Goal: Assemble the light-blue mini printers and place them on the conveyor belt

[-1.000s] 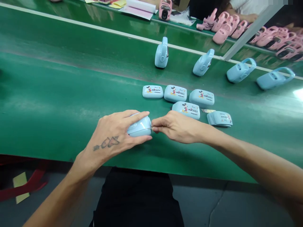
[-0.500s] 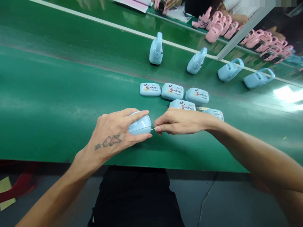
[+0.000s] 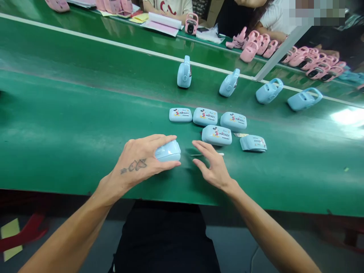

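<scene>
My left hand point(image 3: 142, 157) is wrapped round a light-blue rounded plastic casing point(image 3: 169, 151), thumb along the near side and fingers over the top. A thin seam runs along the casing's side. To its right, my right hand point(image 3: 211, 163) is open, thumb and fingers apart. Beneath it lies a thin metal pick-like tool with a pale handle end point(image 3: 222, 154); my hand hides its middle. Just beyond my right hand sits a light-blue case printed with a mouse cartoon point(image 3: 217, 135). Several similar printed cases point(image 3: 205, 116) lie behind it.
Several light-blue handled devices point(image 3: 184, 75) stand farther back on the green table point(image 3: 71, 132). A small pale strip point(image 3: 240, 135) lies beside the printed cases. Across a metal post point(image 3: 277, 57), people sit near pink handled devices point(image 3: 250, 51) and papers point(image 3: 163, 23).
My right hand has let go of the thin tool, which now lies on the table, and its fingers have spread. The left hand keeps its hold on the casing. The camera view has shifted.
</scene>
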`<action>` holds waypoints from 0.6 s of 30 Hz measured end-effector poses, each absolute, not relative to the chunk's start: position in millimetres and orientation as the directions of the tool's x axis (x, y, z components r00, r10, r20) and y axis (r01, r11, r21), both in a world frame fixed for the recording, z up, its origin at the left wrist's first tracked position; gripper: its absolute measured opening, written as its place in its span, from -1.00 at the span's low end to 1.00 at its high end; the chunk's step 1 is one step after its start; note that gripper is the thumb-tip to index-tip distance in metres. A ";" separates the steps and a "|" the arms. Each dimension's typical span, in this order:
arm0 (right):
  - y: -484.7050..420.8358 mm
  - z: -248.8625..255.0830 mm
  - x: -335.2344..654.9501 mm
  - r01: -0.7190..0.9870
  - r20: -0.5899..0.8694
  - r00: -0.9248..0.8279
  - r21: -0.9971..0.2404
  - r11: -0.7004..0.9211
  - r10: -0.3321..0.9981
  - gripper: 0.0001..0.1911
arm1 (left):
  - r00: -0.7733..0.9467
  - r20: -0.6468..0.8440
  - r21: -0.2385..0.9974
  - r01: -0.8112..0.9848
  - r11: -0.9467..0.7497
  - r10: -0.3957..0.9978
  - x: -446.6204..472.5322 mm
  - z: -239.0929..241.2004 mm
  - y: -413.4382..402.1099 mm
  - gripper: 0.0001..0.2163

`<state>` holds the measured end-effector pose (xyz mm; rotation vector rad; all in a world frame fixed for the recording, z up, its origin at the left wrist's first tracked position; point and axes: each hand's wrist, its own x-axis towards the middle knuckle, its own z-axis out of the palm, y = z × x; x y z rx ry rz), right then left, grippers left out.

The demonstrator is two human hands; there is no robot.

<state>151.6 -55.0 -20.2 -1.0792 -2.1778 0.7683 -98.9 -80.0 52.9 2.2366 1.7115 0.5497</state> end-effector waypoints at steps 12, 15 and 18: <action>-51.7 -18.8 82.7 -0.133 0.044 -0.552 -0.990 -0.036 0.833 -0.14 | 0.196 0.145 0.485 0.840 -0.242 0.970 -95.9 52.0 -79.3 -0.53; -52.4 -17.3 83.2 -0.082 0.035 -0.560 -0.997 -0.014 0.828 -0.19 | 0.194 0.143 0.476 0.846 -0.240 0.970 -94.3 52.0 -80.5 -0.55; -51.6 -10.2 90.0 0.019 0.090 -0.577 -0.992 0.124 0.811 -0.30 | 0.211 0.159 0.458 0.849 -0.262 0.964 -95.0 51.3 -81.5 -0.53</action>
